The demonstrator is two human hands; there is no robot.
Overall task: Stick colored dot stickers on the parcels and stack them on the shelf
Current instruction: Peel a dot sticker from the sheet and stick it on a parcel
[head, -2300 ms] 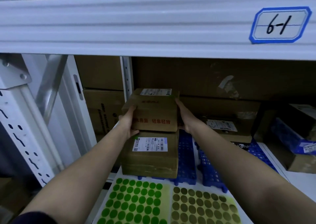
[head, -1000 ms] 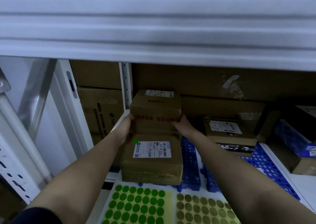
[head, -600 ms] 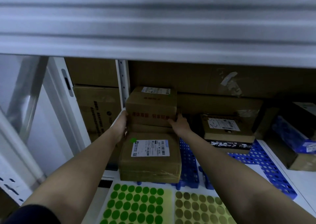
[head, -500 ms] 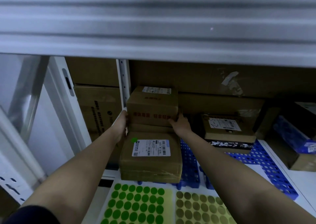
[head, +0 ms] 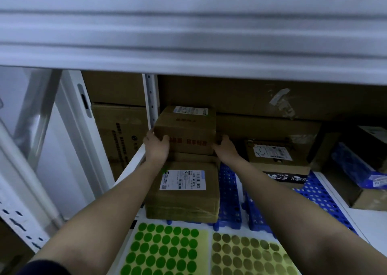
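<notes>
Parcel (head: 185, 131) sat at shelf (head: 129, 165) left-rear, long axis crosswise; left hand (head: 157, 145) and right hand (head: 225, 148) gripped its ends, equally near.

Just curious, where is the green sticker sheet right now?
The green sticker sheet lies at bottom centre, in front of the taped parcel, left of the olive sticker sheet.

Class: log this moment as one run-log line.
step: stacking | left hand, right hand: grip upper parcel | rests on: lower parcel
</notes>
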